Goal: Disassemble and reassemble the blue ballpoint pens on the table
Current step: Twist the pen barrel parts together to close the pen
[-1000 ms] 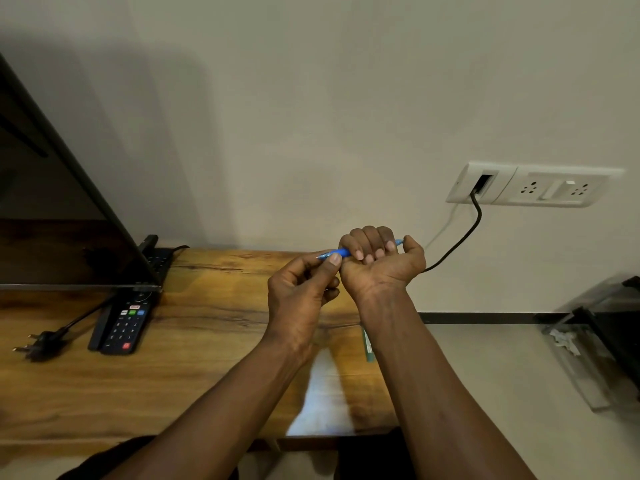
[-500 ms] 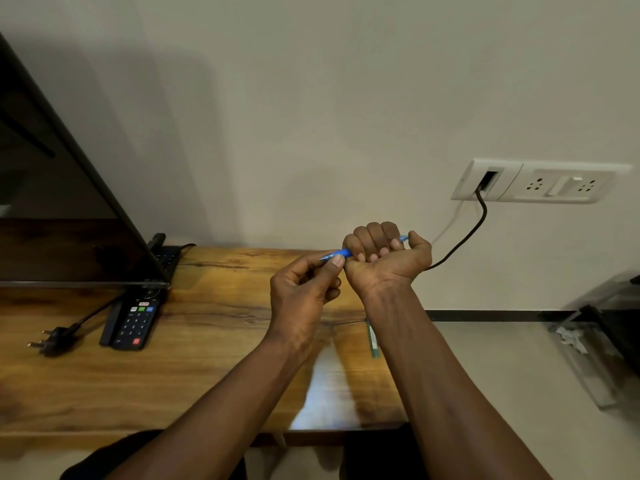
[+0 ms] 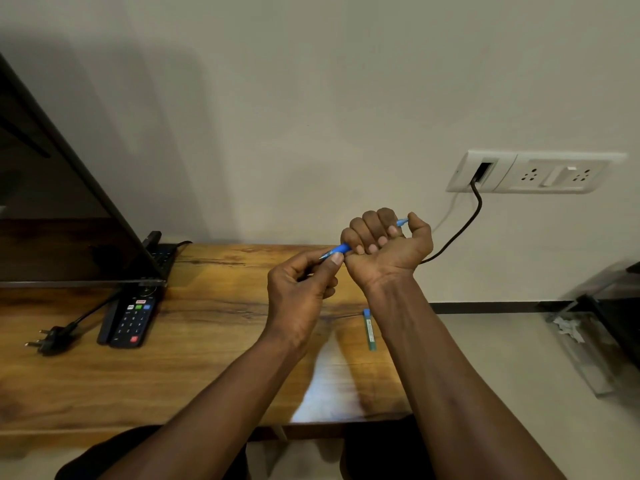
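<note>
Above wooden table (image 3: 207,341) by plain wall (image 3: 311,98), right hand (image 3: 388,251) fisted round light, stiff, slick blue pen (image 3: 341,249), left hand (image 3: 298,292) pinching its half-hidden tip, probably the twisting hold.

No words or numbers can be read. The remote (image 3: 130,318) buttons and the loose pen piece (image 3: 370,330) show print too tiny to read.

home living room, television (image 3: 52,202) on wooden table (image 3: 207,358), remote control (image 3: 133,317), wall socket plate (image 3: 533,172)
</note>
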Demonstrator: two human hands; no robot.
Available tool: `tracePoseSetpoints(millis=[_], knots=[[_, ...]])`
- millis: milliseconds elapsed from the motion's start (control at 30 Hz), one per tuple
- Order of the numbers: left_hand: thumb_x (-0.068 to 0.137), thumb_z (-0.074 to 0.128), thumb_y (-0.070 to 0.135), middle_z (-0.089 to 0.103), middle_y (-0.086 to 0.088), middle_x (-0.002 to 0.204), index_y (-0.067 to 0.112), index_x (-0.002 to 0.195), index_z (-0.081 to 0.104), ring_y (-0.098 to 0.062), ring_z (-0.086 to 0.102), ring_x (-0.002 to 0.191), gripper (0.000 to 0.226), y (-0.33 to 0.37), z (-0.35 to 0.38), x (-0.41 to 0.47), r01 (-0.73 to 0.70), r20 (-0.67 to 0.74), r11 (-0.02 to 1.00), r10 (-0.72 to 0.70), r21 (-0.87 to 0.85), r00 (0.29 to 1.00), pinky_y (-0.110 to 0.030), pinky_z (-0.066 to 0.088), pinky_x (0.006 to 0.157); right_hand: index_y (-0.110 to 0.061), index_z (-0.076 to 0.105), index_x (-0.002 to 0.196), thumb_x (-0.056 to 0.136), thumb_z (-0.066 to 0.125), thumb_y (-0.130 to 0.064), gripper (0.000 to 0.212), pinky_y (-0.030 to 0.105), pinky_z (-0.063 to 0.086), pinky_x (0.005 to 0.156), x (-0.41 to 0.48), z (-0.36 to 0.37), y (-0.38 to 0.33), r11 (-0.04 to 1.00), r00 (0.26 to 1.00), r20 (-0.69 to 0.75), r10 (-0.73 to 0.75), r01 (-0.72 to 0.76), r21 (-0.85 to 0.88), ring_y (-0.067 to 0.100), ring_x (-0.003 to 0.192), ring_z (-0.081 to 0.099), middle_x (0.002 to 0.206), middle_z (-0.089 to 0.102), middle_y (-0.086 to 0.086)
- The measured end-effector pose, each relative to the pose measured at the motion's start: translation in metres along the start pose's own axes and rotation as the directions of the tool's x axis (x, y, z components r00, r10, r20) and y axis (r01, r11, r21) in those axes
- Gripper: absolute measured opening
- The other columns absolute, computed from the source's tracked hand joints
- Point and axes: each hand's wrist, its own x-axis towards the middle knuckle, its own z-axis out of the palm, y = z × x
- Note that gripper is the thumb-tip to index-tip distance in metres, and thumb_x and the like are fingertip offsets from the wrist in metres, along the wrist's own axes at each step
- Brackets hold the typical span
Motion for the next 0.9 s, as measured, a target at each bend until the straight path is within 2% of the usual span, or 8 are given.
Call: tracePoseSetpoints(millis=[267, 400, 533, 667, 900], knots=[[0.092, 0.078, 0.018, 0.073, 0.002, 0.079, 0.022, 0.104, 0.082, -0.01, 0.064, 0.074, 0.013, -0.001, -0.002, 0.0, -0.023, 0.009, 0.999, 0.022, 0.047, 1.0, -0.025, 0.058, 0.07, -0.018, 0.031, 0.056, 0.091, 0.032, -0.043, 0.043, 0.021, 0.016, 0.045, -0.001, 0.0, -0.001, 1.0, 1.0, 0.0, -0.005, 0.005, -0.011, 0.011, 0.04, 0.016, 0.047, 0.02, -0.004], [0.091, 0.079, 0.015, 0.071, 0.009, 0.074, 0.017, 0.102, 0.082, -0.008, 0.063, 0.071, 0.012, 0.001, -0.004, 0.005, -0.099, 0.027, 0.989, 0.097, 0.114, 0.995, -0.022, 0.054, 0.067, -0.019, 0.029, 0.055, 0.089, 0.031, -0.04, 0.041, 0.02, 0.015, 0.046, -0.001, 0.002, -0.002, 0.999, 0.999, -0.026, -0.041, 0.041, -0.019, 0.011, 0.04, 0.014, 0.047, 0.019, -0.004], [0.091, 0.079, 0.014, 0.071, 0.011, 0.073, 0.015, 0.101, 0.082, -0.007, 0.062, 0.07, 0.011, 0.0, -0.007, 0.008, -0.13, 0.033, 0.981, 0.127, 0.147, 0.991, -0.024, 0.054, 0.067, -0.018, 0.03, 0.056, 0.09, 0.033, -0.044, 0.043, 0.022, 0.015, 0.046, -0.001, 0.0, 0.0, 1.0, 1.0, 0.009, -0.01, 0.01, -0.02, 0.011, 0.041, 0.015, 0.048, 0.019, -0.004], [0.09, 0.081, 0.015, 0.072, 0.007, 0.075, 0.015, 0.102, 0.083, -0.009, 0.062, 0.069, 0.012, 0.001, -0.009, 0.008, -0.157, 0.049, 0.973, 0.151, 0.167, 0.987, -0.027, 0.054, 0.068, -0.018, 0.028, 0.056, 0.09, 0.031, -0.039, 0.04, 0.02, 0.017, 0.044, -0.001, 0.004, -0.002, 0.998, 0.999, 0.009, -0.038, 0.039, -0.057, 0.011, 0.042, 0.013, 0.047, 0.019, -0.004], [0.091, 0.08, 0.014, 0.073, 0.008, 0.076, 0.015, 0.103, 0.082, -0.008, 0.063, 0.069, 0.012, -0.001, -0.011, 0.007, -0.181, 0.038, 0.967, 0.177, 0.179, 0.983, -0.027, 0.055, 0.067, -0.018, 0.028, 0.055, 0.089, 0.032, -0.04, 0.041, 0.02, 0.017, 0.045, -0.001, 0.001, 0.001, 1.0, 1.0, 0.005, -0.006, 0.006, -0.007, 0.012, 0.041, 0.013, 0.047, 0.019, -0.004]])
